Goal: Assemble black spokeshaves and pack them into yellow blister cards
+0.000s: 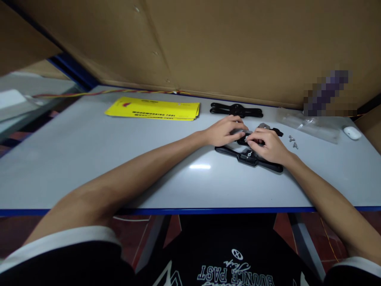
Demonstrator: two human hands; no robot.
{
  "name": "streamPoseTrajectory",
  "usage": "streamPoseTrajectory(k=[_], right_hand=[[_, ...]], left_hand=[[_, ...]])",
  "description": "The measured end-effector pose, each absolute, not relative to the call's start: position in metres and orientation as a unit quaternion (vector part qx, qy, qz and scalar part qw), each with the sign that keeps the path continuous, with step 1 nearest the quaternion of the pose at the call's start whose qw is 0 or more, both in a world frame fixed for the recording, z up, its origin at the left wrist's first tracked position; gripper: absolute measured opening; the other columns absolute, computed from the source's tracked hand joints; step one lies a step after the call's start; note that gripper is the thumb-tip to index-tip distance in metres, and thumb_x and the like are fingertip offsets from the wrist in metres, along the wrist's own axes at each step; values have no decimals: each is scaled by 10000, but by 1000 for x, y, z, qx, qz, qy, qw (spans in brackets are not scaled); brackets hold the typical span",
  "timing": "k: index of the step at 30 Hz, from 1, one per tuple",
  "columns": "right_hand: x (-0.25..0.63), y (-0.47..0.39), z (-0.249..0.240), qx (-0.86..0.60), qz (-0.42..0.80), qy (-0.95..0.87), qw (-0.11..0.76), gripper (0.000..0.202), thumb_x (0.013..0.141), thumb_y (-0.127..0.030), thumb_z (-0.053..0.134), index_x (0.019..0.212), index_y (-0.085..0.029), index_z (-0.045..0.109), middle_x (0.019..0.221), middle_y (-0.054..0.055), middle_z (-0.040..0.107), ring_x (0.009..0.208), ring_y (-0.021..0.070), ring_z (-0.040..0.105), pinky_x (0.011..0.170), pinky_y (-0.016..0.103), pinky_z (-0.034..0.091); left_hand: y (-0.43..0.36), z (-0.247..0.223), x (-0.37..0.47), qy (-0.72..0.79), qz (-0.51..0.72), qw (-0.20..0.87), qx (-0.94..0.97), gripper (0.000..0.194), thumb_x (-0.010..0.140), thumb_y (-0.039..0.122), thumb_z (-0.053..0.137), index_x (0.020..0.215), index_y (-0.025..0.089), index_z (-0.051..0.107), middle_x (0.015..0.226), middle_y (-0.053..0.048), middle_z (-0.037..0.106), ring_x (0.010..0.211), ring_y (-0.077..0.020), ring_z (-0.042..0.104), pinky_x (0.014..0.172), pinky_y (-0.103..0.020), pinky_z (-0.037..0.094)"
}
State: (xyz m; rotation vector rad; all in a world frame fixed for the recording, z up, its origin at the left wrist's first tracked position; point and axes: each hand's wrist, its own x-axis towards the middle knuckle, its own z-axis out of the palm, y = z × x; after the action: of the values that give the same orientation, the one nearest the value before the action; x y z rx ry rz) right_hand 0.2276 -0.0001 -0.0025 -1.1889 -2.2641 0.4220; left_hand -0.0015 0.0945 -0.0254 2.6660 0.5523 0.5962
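A partly hidden black tool (241, 140) sits on the worktop (166, 174) at the fingertips of the left hand (226, 131) and right hand (268, 144); whether either grips it, I cannot tell. Just nearer the front edge lies a two-handled black tool (247, 157).

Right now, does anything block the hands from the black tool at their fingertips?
Nothing visible: the left hand and right hand appear to touch the black tool. The front tool lies nearer, not between.
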Motion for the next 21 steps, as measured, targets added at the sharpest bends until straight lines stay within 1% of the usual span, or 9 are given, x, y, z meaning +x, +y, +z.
streamPoseTrajectory(k=[2, 5, 9, 13, 15, 17, 21], right_hand=[[229, 0, -1, -440, 162, -842, 268, 230, 942, -257, 575, 976, -216, 798, 809, 35, 643, 718, 191, 532, 733, 353, 415], [231, -1, -1, -439, 169, -841, 267, 289, 941, -239, 559, 1077, -230, 814, 846, 39, 668, 725, 195, 537, 743, 359, 434], [233, -1, -1, -424, 173, -847, 268, 308, 953, -237, 548, 1121, -230, 806, 826, 38, 658, 761, 209, 566, 765, 366, 450], [234, -3, 0, -415, 181, -847, 280, 297, 1014, -322, 538, 1163, -225, 776, 854, 45, 678, 773, 215, 586, 781, 373, 459], [234, -3, 0, -422, 182, -842, 284, 294, 1036, -335, 512, 1164, -228, 754, 892, 49, 695, 779, 211, 594, 794, 372, 461], [234, -2, -1, -434, 178, -835, 286, 281, 1042, -310, 482, 1139, -226, 732, 921, 51, 704, 779, 206, 595, 793, 366, 457], [234, 0, -3, -448, 163, -830, 289, 223, 983, -205, 474, 1001, -222, 696, 868, 41, 673, 764, 203, 574, 757, 349, 433]], left_hand=[[94, -25, -1, 195, 209, 177, 942, 528, 1060, 505, 395, 1274, 177, 750, 1211, -142, 682, 1127, -293, 628, 1071, -456, 477], [93, -24, -1, 195, 209, 179, 941, 523, 1060, 493, 386, 1261, 179, 754, 1199, -141, 683, 1118, -293, 629, 1066, -460, 482], [92, -23, 0, 195, 211, 182, 940, 510, 1056, 474, 388, 1245, 177, 757, 1187, -142, 681, 1107, -295, 633, 1065, -466, 481], [92, -23, 0, 192, 211, 187, 940, 495, 1058, 462, 389, 1241, 183, 754, 1186, -137, 678, 1100, -289, 634, 1056, -450, 482], [92, -23, 0, 191, 209, 182, 942, 504, 1062, 468, 381, 1247, 180, 752, 1181, -139, 676, 1105, -290, 631, 1054, -448, 481], [93, -23, -1, 191, 206, 178, 943, 513, 1066, 473, 374, 1252, 177, 750, 1180, -141, 674, 1104, -288, 629, 1054, -449, 482], [94, -25, -1, 189, 204, 173, 945, 498, 1062, 463, 384, 1255, 187, 750, 1174, -135, 673, 1098, -283, 631, 1048, -446, 487]])
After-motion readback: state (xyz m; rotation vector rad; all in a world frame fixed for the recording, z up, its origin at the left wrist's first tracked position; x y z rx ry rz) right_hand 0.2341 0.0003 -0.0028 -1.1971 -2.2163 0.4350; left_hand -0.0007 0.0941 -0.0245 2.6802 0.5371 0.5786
